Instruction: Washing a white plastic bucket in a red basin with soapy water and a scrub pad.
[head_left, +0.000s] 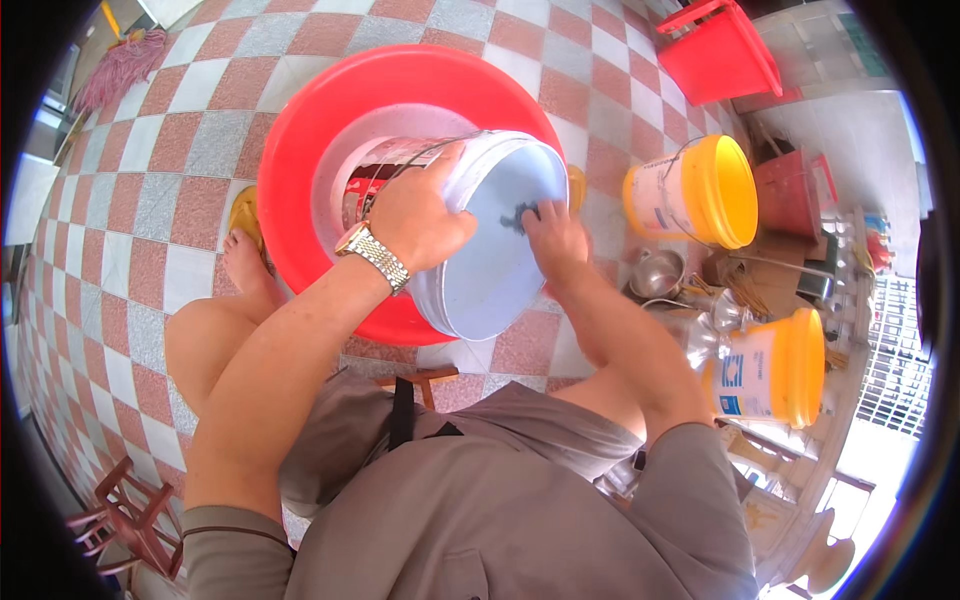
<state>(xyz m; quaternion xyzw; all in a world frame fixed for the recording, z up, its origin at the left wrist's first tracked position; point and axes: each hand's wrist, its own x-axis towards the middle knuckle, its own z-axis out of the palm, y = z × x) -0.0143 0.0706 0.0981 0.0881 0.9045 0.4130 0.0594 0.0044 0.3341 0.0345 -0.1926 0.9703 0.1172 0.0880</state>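
A white plastic bucket (480, 300) with a wire handle lies tipped on its side over a large red basin (300, 135), its pale blue-looking inside turned to the right. My left hand (424, 214), with a metal watch at the wrist, grips the bucket's rim, thumb over the edge. At the mouth of the bucket, my right hand (556, 236) pinches a small dark scouring pad or scrap (519, 217) against the inner surface; its exact kind is unclear. Whitish liquid shows in the basin beneath the bucket. The bucket's printed side is partly hidden by my left hand.
To the right stand a yellow bucket (690, 191), a second yellow bucket (772, 367), a metal pot (657, 274) and a red plastic container (720, 52). A pink mop (124, 66) is at the upper left, a reddish-brown chair (142, 517) at the lower left. The floor is checkered tile.
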